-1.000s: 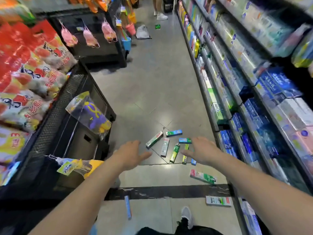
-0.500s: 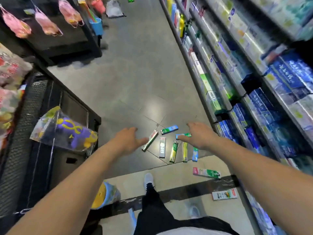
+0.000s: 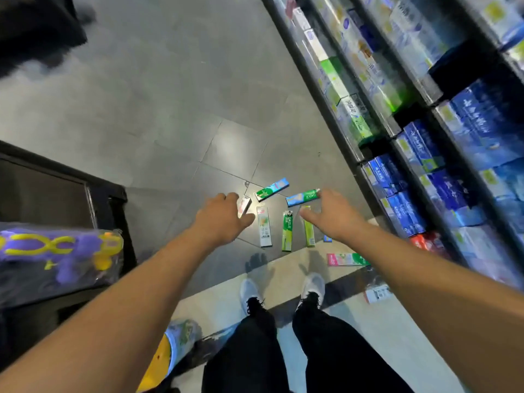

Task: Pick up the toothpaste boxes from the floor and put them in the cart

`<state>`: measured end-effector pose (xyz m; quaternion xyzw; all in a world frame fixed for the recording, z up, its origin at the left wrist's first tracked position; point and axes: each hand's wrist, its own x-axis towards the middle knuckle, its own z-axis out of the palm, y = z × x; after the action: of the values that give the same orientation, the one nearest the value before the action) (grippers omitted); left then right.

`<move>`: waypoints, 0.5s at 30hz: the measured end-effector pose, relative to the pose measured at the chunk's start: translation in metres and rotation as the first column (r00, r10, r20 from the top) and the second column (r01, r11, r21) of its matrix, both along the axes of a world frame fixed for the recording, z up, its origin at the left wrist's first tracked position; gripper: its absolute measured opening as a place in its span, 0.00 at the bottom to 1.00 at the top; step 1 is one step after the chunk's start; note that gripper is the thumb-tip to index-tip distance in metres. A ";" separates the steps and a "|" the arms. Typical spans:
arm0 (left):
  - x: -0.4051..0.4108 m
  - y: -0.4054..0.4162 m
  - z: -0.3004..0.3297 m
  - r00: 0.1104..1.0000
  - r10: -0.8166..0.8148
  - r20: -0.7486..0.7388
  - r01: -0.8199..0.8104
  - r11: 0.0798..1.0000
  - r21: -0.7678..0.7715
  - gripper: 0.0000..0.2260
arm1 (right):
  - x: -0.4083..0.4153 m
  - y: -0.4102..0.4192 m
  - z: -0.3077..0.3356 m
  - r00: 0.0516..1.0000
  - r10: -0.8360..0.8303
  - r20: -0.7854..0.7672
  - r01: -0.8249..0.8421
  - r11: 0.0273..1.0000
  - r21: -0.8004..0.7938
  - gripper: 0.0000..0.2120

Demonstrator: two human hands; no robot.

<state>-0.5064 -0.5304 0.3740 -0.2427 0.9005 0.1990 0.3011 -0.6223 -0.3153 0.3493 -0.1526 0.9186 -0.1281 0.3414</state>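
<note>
Both arms have stretched further down toward the floor [image 3: 170, 95]; left hand [image 3: 219, 219] and right hand [image 3: 330, 217] are spread wide, empty, above scattered toothpaste boxes [image 3: 287, 234], mostly lengthwise away from the feet.

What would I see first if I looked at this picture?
First you'd see two bare arms stretching out, the left hand and right hand open above a scatter of toothpaste boxes lying on the grey floor. On the right, a tall shelf is packed with blue and green boxes, and white shoes stand below.
</note>
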 end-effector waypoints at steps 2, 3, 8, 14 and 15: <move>-0.003 0.003 -0.054 1.000 0.006 0.028 -0.007 1.000 0.022 0.30 | -0.003 -0.004 -0.049 1.000 0.000 0.019 0.000 1.000 0.020 0.29; -0.003 0.003 -0.084 0.999 0.006 0.047 -0.007 1.000 0.030 0.31 | -0.005 -0.006 -0.074 1.000 -0.001 0.025 0.001 1.000 0.025 0.30; -0.007 -0.006 -0.238 0.994 -0.055 0.091 0.056 0.998 -0.005 0.30 | -0.010 -0.014 -0.221 0.998 -0.028 0.056 0.025 0.999 0.046 0.29; -0.012 -0.030 -0.404 0.980 -0.124 0.154 0.137 0.987 -0.078 0.33 | -0.001 -0.015 -0.402 0.988 -0.096 0.123 0.079 0.988 0.134 0.31; -0.013 -0.035 -0.428 0.978 -0.130 0.162 0.145 0.986 -0.085 0.33 | 0.000 -0.015 -0.428 0.985 -0.116 0.130 0.099 0.986 0.131 0.32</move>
<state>-0.5194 -0.5651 -0.0535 -0.2091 0.8973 0.1142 0.3716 -0.6223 -0.3300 -0.0789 -0.0721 0.9060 -0.0991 0.4052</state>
